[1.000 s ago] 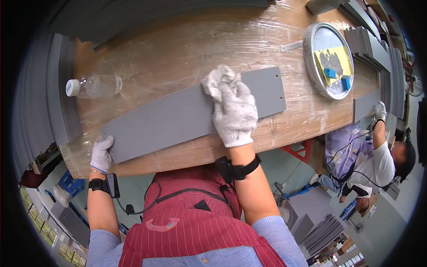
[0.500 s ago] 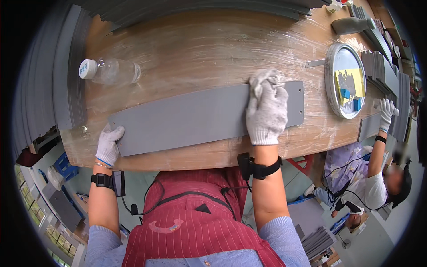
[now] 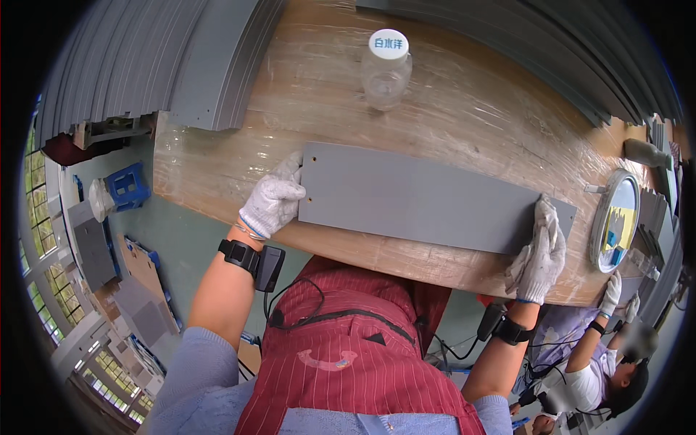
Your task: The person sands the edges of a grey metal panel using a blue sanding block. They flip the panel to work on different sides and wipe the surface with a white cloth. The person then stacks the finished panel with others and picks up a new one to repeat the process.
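A long grey panel (image 3: 420, 196) with small holes near its ends lies across the wrapped table in front of me. My left hand (image 3: 274, 196), in a white knit glove, pinches the panel's left end. At the other end my right hand (image 3: 542, 250), in a smudged white glove, grips the near edge with its fingers over the top face. Whether the crumpled cloth is still in that hand, I cannot make out. Beyond the panel a clear plastic bottle (image 3: 386, 83) with a white cap rests on the table.
Stacks of grey panels (image 3: 210, 65) stand at the left, with more panels (image 3: 507, 43) along the far side. A round white lid (image 3: 599, 250) at the right bears a yellow sheet and blue blocks. Close by, a co-worker's gloved hand (image 3: 611, 293) shows. A blue stool (image 3: 129, 185) is on the floor.
My view has swung toward the left. The panel's tilt has changed, and my left hand has a new hold on its end. My right hand has moved from the top face to the near edge.
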Available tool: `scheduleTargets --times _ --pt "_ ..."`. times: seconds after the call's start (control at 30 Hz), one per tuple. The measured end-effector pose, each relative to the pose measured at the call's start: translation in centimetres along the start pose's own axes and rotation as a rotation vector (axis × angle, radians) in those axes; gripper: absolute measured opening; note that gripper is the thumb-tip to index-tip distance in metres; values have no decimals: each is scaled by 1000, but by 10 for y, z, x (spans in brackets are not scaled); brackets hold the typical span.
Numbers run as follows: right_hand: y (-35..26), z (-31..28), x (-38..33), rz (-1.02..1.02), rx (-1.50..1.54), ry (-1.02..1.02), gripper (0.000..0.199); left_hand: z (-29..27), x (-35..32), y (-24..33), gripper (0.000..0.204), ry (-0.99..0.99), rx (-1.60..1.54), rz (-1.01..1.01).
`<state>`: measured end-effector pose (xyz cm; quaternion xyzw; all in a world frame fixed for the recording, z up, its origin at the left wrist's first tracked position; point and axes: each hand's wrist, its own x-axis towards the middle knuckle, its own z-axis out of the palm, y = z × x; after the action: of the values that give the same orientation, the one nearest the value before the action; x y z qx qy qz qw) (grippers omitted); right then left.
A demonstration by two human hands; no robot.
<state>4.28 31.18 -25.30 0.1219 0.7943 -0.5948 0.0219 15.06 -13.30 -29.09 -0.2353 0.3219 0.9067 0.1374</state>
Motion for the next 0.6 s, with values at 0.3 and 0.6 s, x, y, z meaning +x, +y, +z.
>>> scheduleTargets --times 0.3,0.6 --pt "-53 237 -70 -521 -833 -229 33 -6 14 6 75 -76 -133 -97" --pt "-80 200 -114 -274 -418 -861 31 -35 19 8 101 -215 -611 -249"
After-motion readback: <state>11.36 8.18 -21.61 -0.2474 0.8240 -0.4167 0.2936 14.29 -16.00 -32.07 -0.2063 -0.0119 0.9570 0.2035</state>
